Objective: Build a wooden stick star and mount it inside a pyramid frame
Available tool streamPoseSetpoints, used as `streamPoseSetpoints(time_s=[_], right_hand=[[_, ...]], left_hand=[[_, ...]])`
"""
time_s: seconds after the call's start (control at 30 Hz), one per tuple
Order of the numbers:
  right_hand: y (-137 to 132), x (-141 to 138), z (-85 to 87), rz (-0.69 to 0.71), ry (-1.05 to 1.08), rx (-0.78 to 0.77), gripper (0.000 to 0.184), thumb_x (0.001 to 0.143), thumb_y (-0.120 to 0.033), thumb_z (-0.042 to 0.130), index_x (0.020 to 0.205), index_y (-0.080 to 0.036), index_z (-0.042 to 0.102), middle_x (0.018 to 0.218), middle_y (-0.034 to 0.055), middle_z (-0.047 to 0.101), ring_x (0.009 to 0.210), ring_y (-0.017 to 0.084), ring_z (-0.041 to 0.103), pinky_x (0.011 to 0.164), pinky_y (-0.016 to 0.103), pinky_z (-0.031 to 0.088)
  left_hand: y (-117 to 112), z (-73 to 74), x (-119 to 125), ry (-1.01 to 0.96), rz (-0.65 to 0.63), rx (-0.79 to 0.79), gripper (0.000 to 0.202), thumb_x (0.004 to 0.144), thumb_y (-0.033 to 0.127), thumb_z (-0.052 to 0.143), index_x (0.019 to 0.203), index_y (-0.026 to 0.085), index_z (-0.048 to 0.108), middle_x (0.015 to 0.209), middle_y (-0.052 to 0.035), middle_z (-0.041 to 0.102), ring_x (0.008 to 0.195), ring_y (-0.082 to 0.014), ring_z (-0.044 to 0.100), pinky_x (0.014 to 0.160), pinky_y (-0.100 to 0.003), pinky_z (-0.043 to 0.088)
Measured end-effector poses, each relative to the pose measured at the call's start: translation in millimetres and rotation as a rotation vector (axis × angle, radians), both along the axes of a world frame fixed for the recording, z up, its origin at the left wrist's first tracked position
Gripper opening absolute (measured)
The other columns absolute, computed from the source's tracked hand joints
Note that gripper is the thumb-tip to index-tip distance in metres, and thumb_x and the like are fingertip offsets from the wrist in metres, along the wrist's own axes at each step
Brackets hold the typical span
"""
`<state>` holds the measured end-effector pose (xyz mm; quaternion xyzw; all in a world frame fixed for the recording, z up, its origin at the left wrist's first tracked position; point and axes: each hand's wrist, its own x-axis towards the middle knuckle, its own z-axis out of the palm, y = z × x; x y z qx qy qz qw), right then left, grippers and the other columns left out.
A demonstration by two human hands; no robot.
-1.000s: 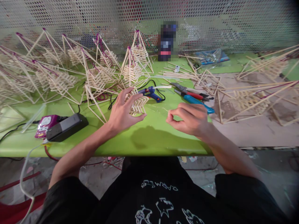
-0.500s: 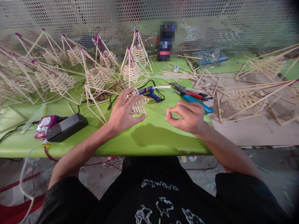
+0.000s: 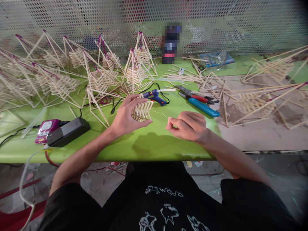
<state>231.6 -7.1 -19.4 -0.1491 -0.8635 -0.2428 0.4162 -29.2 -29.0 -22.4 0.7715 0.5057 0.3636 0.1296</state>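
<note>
Head view.

A: What lies on the left?

B: On the near left of the green desk point(image 3: 106, 152), a purple block point(image 3: 48, 130) touches a black box point(image 3: 68, 133). Farther off, stick frames point(image 3: 134, 73) tied with purple thread stand in a crowd.

A: And the left hand point(image 3: 126, 115)?

B: Its grip is clamped, thumb and fingers, on a small lattice point(image 3: 143, 110) of pale sticks, left of the middle of the desk. A blue glue gun point(image 3: 160, 101) lies just beyond it.

A: What is between the hands?

B: A thin strand point(image 3: 163, 114), faint, running towards the right hand point(image 3: 189, 126). That grip has thumb and forefinger pinched together on its end, as far as I can tell.

A: So which step would you call this?

B: Clearing a wisp off the lattice, I'd judge; perhaps glue, though it is too fine to be sure.

A: What does the next move call for?

B: A steady, light left grip so the sticks don't bend, and a right pinch kept tight and drawn away from the lattice.

A: Farther right?

B: Red-handled pliers point(image 3: 199, 98) beside a blue-handled tool point(image 3: 204, 108), then more frames point(image 3: 257, 104) on a pinkish board point(image 3: 252, 139).
</note>
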Motion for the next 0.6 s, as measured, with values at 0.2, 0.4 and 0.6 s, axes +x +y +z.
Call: streamPoseSetpoints(time_s=[0.2,0.4,0.6], right_hand=[[3.8,-1.2,-2.6,0.013,0.084,-0.115,0.018,0.073,-0.007,0.068,0.073,-0.021,0.058,0.059,-0.006,0.052,0.052,0.008,0.045,0.049,0.022,0.04],[7.5,-0.9,-2.9,0.051,0.146,-0.215,0.018,0.074,-0.006,0.068,0.078,-0.021,0.059,0.059,-0.0062,0.054,0.051,0.008,0.046,0.047,0.022,0.037],[7.7,-2.7,-3.8,0.068,0.152,-0.208,0.018,0.074,-0.006,0.066,0.077,-0.022,0.059,0.056,-0.0065,0.053,0.05,0.008,0.047,0.047,0.022,0.038]], left_hand=[[0.9,-0.8,-1.0,0.004,-0.077,0.008,0.07,0.069,0.042,0.088,0.132,0.028,0.061,0.138,-0.0088,0.057,0.134,-0.0282,0.055,0.115,-0.049,0.046],[0.4,1.8,-1.0,-0.004,-0.13,-0.014,0.072,0.068,0.045,0.089,0.132,0.028,0.062,0.14,-0.0093,0.057,0.133,-0.0282,0.056,0.114,-0.049,0.046],[0.7,1.6,-0.5,-0.013,-0.161,-0.039,0.073,0.066,0.047,0.089,0.131,0.029,0.062,0.139,-0.009,0.057,0.132,-0.0288,0.057,0.114,-0.049,0.047]])
